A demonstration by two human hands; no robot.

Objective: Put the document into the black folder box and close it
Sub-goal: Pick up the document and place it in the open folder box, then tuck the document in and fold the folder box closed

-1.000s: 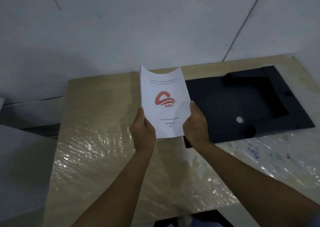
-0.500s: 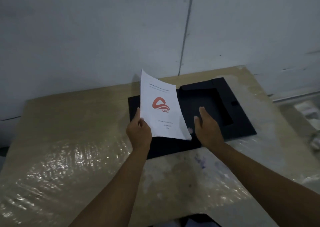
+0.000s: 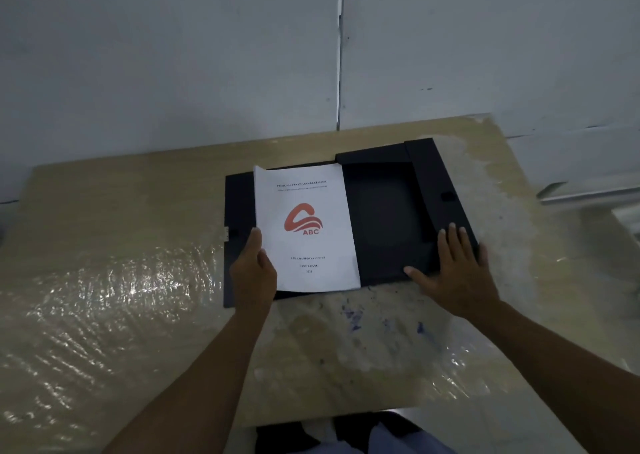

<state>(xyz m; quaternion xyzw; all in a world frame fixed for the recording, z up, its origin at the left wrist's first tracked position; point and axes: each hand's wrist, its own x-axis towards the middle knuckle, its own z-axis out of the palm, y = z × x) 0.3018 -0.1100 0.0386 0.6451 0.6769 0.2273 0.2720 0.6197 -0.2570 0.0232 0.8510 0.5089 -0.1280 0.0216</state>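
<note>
The black folder box (image 3: 384, 211) lies open and flat on the table, its tray part at the right and its cover panel at the left. A white document (image 3: 306, 228) with a red ABC logo rests over the left panel, overlapping the tray's left edge. My left hand (image 3: 252, 270) grips the document's lower left edge, thumb on top. My right hand (image 3: 453, 273) lies flat, fingers spread, on the box's near right corner and holds nothing.
The wooden table (image 3: 104, 211) is covered in shiny crinkled plastic film (image 3: 104, 298), with blue ink stains (image 3: 353, 315) near the box's front edge. A grey wall (image 3: 173, 55) stands right behind the table. Pale objects (image 3: 588, 194) lie beyond the table's right edge.
My left hand has lowered the upright document flat onto the open box. My right hand let go of it earlier and moved right onto the box's near right corner.
</note>
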